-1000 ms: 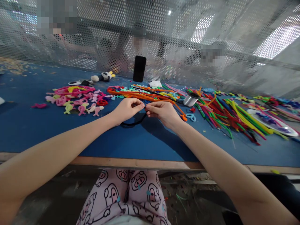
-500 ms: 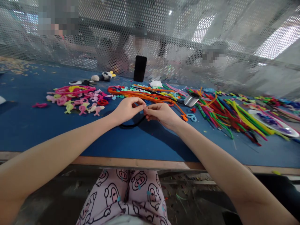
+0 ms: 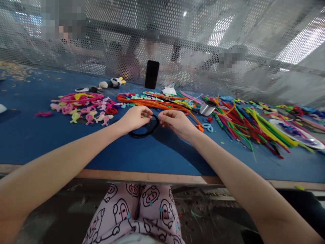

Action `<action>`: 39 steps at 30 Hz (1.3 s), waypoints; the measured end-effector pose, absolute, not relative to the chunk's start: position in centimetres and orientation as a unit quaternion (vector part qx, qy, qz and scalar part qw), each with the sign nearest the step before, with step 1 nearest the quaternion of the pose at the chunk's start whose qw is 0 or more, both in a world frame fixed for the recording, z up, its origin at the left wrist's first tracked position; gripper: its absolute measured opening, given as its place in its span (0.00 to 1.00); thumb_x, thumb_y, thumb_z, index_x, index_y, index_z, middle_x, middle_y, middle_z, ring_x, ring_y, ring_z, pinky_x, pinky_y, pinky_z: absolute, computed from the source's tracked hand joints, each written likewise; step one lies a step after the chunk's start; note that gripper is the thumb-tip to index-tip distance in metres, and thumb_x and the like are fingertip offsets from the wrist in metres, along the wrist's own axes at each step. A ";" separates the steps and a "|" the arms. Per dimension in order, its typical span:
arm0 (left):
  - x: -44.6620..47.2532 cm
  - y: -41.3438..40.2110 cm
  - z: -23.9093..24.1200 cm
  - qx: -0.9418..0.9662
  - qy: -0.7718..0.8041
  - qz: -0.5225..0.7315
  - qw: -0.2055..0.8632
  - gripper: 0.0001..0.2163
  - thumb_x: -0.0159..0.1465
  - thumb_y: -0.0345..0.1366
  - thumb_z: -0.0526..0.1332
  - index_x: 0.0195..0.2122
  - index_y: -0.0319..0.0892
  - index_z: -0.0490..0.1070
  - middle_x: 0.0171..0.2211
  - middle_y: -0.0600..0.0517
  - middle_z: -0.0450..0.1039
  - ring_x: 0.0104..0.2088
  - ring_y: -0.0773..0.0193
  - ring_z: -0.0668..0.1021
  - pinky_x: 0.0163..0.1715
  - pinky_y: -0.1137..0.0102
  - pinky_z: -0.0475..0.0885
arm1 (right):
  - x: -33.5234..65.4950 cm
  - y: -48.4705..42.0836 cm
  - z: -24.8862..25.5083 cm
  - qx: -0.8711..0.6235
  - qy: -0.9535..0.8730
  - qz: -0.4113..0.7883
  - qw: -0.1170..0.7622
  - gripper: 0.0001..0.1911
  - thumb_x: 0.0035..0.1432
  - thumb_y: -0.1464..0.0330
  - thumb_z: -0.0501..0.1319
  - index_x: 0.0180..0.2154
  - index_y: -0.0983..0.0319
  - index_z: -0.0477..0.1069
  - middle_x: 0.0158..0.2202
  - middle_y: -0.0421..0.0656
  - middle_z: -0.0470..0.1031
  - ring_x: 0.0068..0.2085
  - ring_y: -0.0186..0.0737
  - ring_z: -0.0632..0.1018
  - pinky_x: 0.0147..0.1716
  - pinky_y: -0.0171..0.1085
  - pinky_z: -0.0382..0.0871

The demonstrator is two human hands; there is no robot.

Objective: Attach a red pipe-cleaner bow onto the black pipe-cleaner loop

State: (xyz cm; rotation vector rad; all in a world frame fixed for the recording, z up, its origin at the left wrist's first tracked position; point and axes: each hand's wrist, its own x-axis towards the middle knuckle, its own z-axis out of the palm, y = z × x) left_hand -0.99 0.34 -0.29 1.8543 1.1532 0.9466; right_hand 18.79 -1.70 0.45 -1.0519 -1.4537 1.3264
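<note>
A black pipe cleaner [image 3: 145,135] is bent into a round loop just above the blue tabletop. My left hand [image 3: 137,118] has its thumb and fingers closed on the loop's upper left part. Just right of the loop is my right hand [image 3: 176,122], its thumb and index finger pinched together. Whatever lies between those fingertips, if anything, is too small to make out. A small gap separates the two hands. Behind them lie long orange pipe cleaners [image 3: 142,101].
Left of the hands is a pile of pink and yellow twisted shapes [image 3: 87,110]. To the right stand a wire spool [image 3: 207,108] and a heap of coloured pipe cleaners [image 3: 243,127]. A black phone [image 3: 151,74] leans on the perforated metal screen [image 3: 188,51]; people are behind it.
My hands have moved slightly apart, from fingertips touching to a small gap. More of the black loop's right side now shows between them.
</note>
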 end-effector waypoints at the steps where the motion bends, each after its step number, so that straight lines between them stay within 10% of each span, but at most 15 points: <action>1: -1.2 0.4 -0.3 0.748 0.429 0.346 0.369 0.11 0.53 0.26 0.67 0.38 0.38 0.75 0.36 0.46 0.82 0.36 0.61 0.82 0.39 0.67 0.78 | 18.8 -1.7 0.4 -0.423 -0.582 0.537 0.440 0.12 0.48 0.62 0.72 0.29 0.64 0.76 0.25 0.38 0.74 0.27 0.31 0.73 0.31 0.34 0.69; 39: -0.3 -0.3 0.3 0.822 0.411 0.296 0.260 0.09 0.62 0.38 0.61 0.35 0.39 0.78 0.35 0.49 0.82 0.34 0.62 0.79 0.37 0.70 0.71 | 18.8 -1.2 0.2 -0.418 -0.490 0.620 0.448 0.06 0.53 0.71 0.71 0.28 0.65 0.76 0.25 0.41 0.75 0.31 0.32 0.77 0.39 0.35 0.77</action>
